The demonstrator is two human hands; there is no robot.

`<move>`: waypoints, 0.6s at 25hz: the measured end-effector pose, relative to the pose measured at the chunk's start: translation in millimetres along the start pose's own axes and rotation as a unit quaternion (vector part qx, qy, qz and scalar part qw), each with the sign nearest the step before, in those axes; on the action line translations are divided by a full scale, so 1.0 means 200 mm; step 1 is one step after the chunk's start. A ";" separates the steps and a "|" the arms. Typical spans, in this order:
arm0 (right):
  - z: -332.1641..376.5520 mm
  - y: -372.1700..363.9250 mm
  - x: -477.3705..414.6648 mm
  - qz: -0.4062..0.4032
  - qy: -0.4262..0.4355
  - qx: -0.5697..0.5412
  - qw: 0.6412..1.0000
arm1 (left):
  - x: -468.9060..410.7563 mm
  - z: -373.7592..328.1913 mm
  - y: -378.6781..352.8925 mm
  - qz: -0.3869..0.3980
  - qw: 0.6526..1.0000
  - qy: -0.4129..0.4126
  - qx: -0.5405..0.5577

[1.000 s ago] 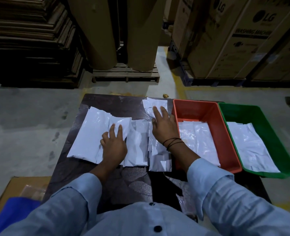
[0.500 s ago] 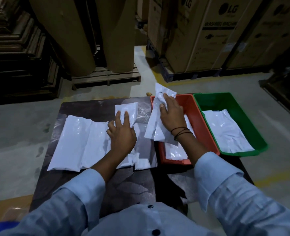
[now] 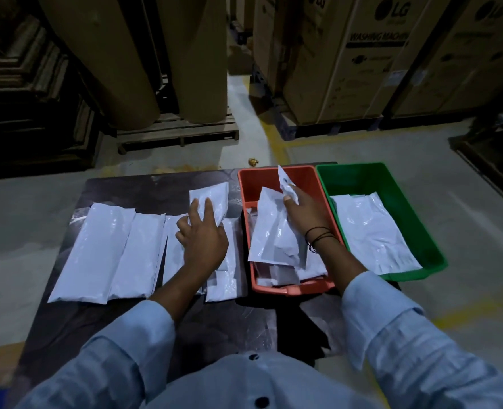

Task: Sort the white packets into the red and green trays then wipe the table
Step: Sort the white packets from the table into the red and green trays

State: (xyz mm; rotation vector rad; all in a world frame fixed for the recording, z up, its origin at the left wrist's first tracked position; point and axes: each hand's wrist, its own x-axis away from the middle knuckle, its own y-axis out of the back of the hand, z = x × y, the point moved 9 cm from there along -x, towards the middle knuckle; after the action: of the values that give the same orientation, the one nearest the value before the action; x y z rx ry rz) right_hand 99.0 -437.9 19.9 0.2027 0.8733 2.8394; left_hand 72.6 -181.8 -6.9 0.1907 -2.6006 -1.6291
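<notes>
Cartons (image 3: 362, 60) behind table (image 3: 144, 187) read LG WASHING MACHINE.

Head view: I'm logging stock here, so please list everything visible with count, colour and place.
table: one, dark, centre
red tray: one, red, table's right part
green tray: one, green, right of red tray
loose packets: several, white, rowed on table left of red tray
red-tray packets: several, white, inside red tray
green-tray packets: count unclear, white, inside green tray
boxes: several, brown, behind at right
rolls: two, brown, behind at left
left hand: pinches small packet above table
right hand: grips large packet over red tray
</notes>
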 end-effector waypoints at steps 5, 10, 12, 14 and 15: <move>0.07 -0.10 -0.04 0.044 0.033 -0.018 0.998 | 0.01 0.02 0.01 -0.008 0.999 0.036 -0.004; 0.01 -0.19 -0.03 0.070 0.013 0.019 0.997 | 0.03 0.08 0.01 -0.012 0.998 0.063 -0.008; 0.01 -0.24 -0.03 0.088 0.009 0.039 0.995 | 0.04 0.10 0.02 -0.012 0.997 0.072 -0.009; 0.03 -0.29 -0.02 0.108 0.002 0.068 0.992 | 0.03 0.11 0.03 -0.012 0.997 0.075 -0.009; 0.04 -0.32 0.00 0.117 0.002 0.079 0.990 | 0.02 0.12 0.03 -0.012 0.997 0.075 -0.011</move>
State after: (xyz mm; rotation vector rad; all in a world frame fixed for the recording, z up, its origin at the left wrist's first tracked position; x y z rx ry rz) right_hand 108.0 -381.0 -9.5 0.3413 1.1468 2.9828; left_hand 64.2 -158.1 -12.3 0.3302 -2.4779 -1.5830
